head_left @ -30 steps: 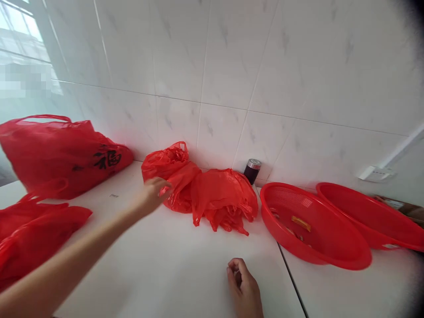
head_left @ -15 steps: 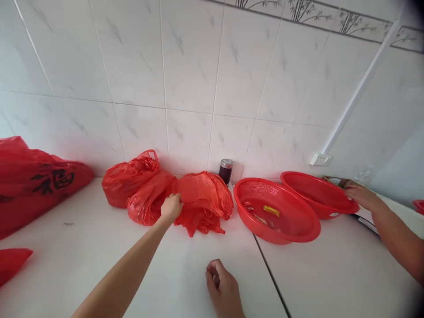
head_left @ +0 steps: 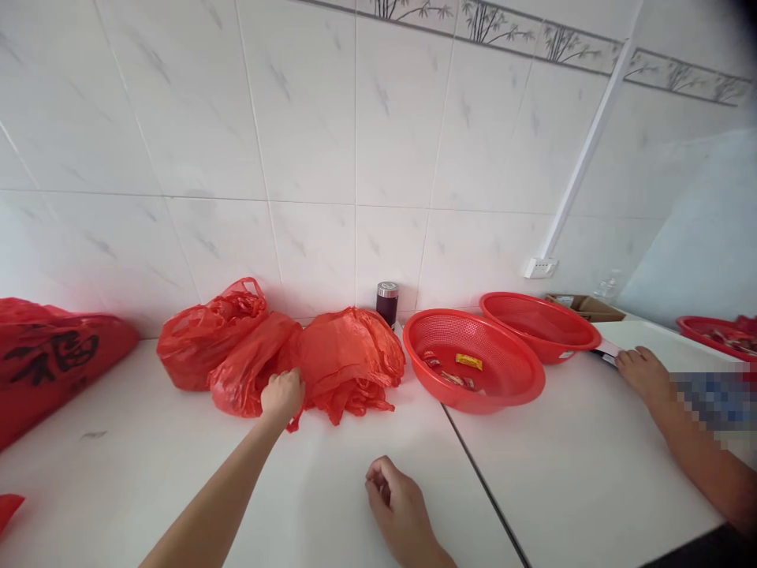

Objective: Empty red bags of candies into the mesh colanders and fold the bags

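Note:
A pile of thin red plastic bags lies flattened on the white table against the wall. At its left edge my left hand is closed in a pinch on a red plastic bag, and a bit of the plastic pokes out below the fingers. Just behind that hand bulges a crumpled red bag, with a fuller one farther left. My right hand rests on the table nearer to me, fingers curled in toward the thumb, with nothing visible in it.
A red basket holds several small wrapped pieces, one a yellow packet. Behind it stands another red basket. A dark flask is by the wall. At right lies another person's hand. Far left is a large printed red bag.
The view has turned right. My left hand has shifted left and slightly nearer along the bags. The other person's hand has left the far basket's rim. My right hand stays put.

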{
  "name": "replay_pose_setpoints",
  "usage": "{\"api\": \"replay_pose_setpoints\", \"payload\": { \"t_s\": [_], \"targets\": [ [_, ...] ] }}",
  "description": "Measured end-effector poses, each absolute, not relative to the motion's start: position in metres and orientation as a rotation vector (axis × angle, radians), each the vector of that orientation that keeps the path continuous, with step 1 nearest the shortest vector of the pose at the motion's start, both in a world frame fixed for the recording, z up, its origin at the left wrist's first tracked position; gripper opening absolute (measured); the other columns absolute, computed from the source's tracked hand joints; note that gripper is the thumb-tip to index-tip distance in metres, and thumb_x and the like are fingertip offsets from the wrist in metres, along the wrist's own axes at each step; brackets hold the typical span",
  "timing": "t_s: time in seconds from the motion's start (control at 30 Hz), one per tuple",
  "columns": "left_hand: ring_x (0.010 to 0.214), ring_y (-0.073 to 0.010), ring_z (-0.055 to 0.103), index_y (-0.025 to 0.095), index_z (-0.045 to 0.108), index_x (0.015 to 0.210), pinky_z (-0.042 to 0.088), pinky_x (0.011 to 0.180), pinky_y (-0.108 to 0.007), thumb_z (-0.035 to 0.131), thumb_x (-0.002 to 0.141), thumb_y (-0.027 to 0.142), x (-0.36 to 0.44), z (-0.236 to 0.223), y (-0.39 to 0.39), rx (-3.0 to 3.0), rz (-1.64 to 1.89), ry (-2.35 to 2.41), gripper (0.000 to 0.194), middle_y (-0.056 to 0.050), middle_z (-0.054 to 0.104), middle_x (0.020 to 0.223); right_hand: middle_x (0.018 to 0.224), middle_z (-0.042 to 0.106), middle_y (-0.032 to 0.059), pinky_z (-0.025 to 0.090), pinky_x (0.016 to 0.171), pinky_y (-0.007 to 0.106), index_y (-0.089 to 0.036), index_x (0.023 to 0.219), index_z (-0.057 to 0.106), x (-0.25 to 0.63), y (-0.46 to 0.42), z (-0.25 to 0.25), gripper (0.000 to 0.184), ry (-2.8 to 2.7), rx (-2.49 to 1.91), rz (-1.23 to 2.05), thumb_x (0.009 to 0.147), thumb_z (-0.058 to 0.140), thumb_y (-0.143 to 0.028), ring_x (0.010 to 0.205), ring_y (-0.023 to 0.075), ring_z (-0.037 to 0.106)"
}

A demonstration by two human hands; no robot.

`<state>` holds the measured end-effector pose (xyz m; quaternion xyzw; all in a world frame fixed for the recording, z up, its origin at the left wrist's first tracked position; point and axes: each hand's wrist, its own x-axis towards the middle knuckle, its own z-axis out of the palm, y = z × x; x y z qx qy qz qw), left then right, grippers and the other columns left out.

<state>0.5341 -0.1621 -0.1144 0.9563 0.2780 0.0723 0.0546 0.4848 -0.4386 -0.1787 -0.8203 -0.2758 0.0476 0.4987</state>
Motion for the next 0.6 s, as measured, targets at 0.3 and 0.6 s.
{"api": "replay_pose_setpoints", "payload": {
  "t_s": [0.3, 0.6],
  "targets": [
    [0.1, -0.0223, 0.061, 0.015, 0.062, 0.107, 0.05, 0.087, -0.045, 0.059, 0.089, 0.034, 0.53, -0.109, -0.166, 2.779, 0.231, 0.802, 0.027, -0.008, 0.063, 0.111, 0.066, 0.052, -0.005, 0.035, 0.057, 0.02, -0.023, 0.081, 0.05, 0.484, -0.439, -0.18, 0.008, -0.687, -1.988, 0.091, 0.085, 0.044, -0.02, 0.058, 0.0107, 0.047],
    [0.079, -0.0191, 0.064, 0.02, 0.057, 0.079, 0.047, 0.072, -0.028, 0.05, 0.087, 0.049, 0.476, -0.065, -0.203, 2.232, 0.344, 0.421, 0.031, -0.001, 0.067, 0.079, 0.08, 0.061, 0.0014, 0.044, 0.068, 0.024, -0.021, 0.088, 0.053, 0.491, -0.437, -0.119, 0.009, -0.764, -1.835, -0.242, 0.089, 0.044, -0.02, 0.072, 0.0146, 0.056]
  ]
}}
